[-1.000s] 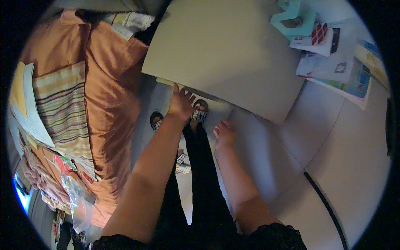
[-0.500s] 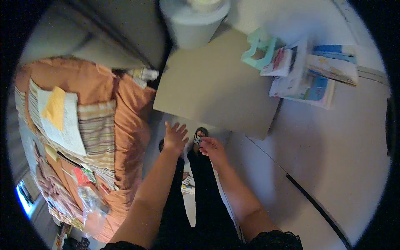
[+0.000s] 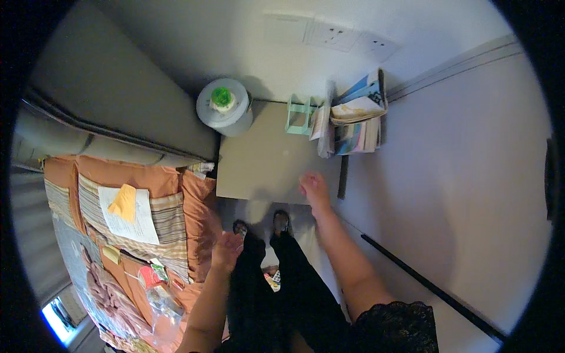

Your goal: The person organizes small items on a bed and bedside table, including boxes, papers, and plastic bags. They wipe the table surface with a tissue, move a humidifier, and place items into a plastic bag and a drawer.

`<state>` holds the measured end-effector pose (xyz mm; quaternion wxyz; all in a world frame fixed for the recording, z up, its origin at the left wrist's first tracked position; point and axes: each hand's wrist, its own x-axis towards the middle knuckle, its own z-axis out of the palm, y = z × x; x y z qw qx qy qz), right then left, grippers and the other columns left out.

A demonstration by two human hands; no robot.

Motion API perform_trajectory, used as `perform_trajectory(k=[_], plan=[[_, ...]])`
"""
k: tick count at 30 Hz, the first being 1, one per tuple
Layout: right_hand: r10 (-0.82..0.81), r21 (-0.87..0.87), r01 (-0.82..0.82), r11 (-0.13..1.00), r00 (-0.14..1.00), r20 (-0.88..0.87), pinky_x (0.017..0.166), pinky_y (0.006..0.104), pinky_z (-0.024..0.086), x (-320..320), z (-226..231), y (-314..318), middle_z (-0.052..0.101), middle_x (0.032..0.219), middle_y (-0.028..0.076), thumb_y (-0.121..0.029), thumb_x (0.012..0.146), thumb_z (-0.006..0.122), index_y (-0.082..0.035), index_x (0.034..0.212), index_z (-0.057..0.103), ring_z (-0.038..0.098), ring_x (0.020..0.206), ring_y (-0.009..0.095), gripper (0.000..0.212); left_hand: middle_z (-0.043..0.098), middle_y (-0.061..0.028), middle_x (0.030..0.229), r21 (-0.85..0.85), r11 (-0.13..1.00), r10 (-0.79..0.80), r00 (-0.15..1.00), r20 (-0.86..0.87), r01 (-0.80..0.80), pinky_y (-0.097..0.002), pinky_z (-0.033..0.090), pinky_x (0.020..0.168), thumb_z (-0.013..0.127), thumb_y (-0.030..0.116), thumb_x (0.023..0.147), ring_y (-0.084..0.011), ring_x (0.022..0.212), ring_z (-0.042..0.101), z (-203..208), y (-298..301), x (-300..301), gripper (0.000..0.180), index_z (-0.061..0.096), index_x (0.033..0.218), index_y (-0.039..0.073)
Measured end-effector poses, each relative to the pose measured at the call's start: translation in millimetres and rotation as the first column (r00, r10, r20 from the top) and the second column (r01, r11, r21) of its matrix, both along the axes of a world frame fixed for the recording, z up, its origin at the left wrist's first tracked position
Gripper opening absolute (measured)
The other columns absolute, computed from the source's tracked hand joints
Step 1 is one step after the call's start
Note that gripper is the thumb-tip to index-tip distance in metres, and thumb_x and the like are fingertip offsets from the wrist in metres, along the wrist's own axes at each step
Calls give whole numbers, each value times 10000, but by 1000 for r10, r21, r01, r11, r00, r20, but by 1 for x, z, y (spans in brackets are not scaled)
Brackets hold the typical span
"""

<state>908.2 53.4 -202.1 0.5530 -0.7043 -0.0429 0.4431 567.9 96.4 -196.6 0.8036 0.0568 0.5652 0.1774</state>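
Observation:
My left hand (image 3: 225,250) is in the air between the bed and my left leg, partly smeared by motion. Its fingers look apart, with nothing visible in them. Over the near right part of a beige tabletop (image 3: 265,170) is my right hand (image 3: 316,191), with its fingers curled closed. Whatever it may hold is hidden. Beyond it stand a pale green plastic stand (image 3: 299,117) and a rack of books and papers (image 3: 356,126). A light grey lidded bin (image 3: 231,120), with a green-topped white item (image 3: 221,100) on its lid, occupies the far left corner.
To the left is a bed with orange bedding (image 3: 200,212), a striped pillow (image 3: 168,220), papers (image 3: 144,223), a yellow cloth-like piece (image 3: 123,203) and a clear plastic bag (image 3: 165,306). A black strip (image 3: 429,282) runs along the right. Wall sockets (image 3: 329,35) are at the back.
The view has shifted, bringing the bin's lid and the wall sockets into sight. My hands have moved apart: the left toward the bed, the right over the tabletop.

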Motion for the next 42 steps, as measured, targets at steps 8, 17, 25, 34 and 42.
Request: perform_trajectory(k=[8,17,25,34,42], plan=[[246,-228,-103,968,566,787,908,346,401,69,11,39,372,1299,162,-164,787,652,-66,1427,162,484,1047,251,812,599,-98,1037,62,968,-247,967,58,244,-364,432,821,576,331,865,-229,944,567,47,30,57,319,531,1082,102],[68,-114,-12,993,861,505,875,406,432,114,-10,27,232,1437,128,-149,767,656,-161,1456,40,361,1246,252,924,622,-81,967,96,993,-67,995,-78,74,-322,462,732,570,260,866,-194,851,591,69,39,-8,239,536,1032,91],[216,-212,-179,961,962,169,666,344,446,62,67,90,539,1087,57,-156,792,630,-186,1401,236,562,841,199,726,633,-60,939,165,966,215,973,-89,-198,-308,469,701,565,276,881,-174,824,596,124,-1,-76,221,553,1007,95],[613,-30,-612,790,789,47,583,243,449,-9,49,145,591,876,57,-153,835,626,-19,1149,513,581,718,135,359,623,-43,911,311,862,440,895,-68,-400,-313,461,725,579,301,873,-171,820,588,102,-46,-168,293,549,1075,91],[927,-246,-894,375,357,114,590,245,464,-232,129,144,628,769,47,-275,852,634,10,852,621,579,668,123,286,616,-46,912,185,845,531,828,-181,-501,-339,449,753,579,311,862,-182,827,577,97,-41,-243,276,553,1033,97]])
